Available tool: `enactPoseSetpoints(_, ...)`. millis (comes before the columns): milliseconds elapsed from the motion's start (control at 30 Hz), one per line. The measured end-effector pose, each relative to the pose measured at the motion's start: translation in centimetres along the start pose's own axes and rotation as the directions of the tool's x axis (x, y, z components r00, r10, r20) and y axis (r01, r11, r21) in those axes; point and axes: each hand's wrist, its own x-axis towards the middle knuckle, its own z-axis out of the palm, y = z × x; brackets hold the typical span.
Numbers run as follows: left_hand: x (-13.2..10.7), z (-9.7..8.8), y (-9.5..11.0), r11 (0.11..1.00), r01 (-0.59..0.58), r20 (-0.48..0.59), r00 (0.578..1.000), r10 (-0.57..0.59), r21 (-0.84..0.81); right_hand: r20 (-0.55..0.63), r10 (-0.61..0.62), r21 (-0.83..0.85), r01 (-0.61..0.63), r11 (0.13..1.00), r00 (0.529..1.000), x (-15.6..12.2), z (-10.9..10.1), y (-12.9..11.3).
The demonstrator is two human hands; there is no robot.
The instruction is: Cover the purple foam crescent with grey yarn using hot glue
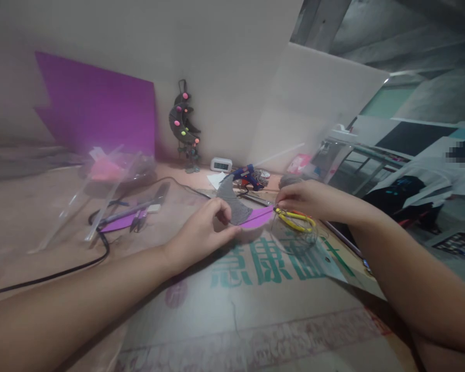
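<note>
My left hand (205,227) pinches the lower edge of a crescent-shaped card (258,217) between thumb and fingers. Grey yarn (232,201) is wound tightly over the crescent's upper left part; its right part is bare purple with a dark line along it. Close to the bare tip, my right hand (300,199) has its fingers closed and pointing down. What those fingertips hold is too small to make out. Below them lie yellow-handled pliers (296,221), with loose loops of thin grey strand around the handles.
A blue glue gun (248,177) and a small white digital clock (221,165) stand behind the crescent. A decorated dark moon hanging (183,121) is against the wall. Left are scissors (139,219), clear sticks (106,196), a black cable (62,273) and purple sheets (101,108).
</note>
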Motion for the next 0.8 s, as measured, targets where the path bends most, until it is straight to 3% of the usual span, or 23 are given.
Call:
enactPoseSetpoints(167, -0.1, 0.0, 0.4, 1.000, -0.004, -0.005, 1.000, 0.004, -0.013, 0.082, 0.059, 0.067, -0.064, 0.996, 0.995, 0.9, 0.9, 1.8)
enactPoseSetpoints(467, -0.4, 0.0, 1.1, 0.999, 0.021, 0.046, 0.999, -0.019, -0.042, -0.106, 0.052, 0.089, -0.042, 0.995, 0.993, 1.7, 2.3, 1.1)
enactPoseSetpoints(667, -0.6, 0.2, 1.5, 0.997, 0.036, 0.090, 0.996, -0.030, -0.068, -0.311, 0.100, 0.163, -0.051, 0.985, 0.945, 2.1, 3.5, 0.6)
enactPoseSetpoints(800, -0.4, 0.2, 1.4, 0.993, 0.080, 0.073, 0.995, -0.073, -0.091, -0.281, 0.117, 0.268, -0.040, 0.963, 0.952, 2.4, 5.2, 0.3)
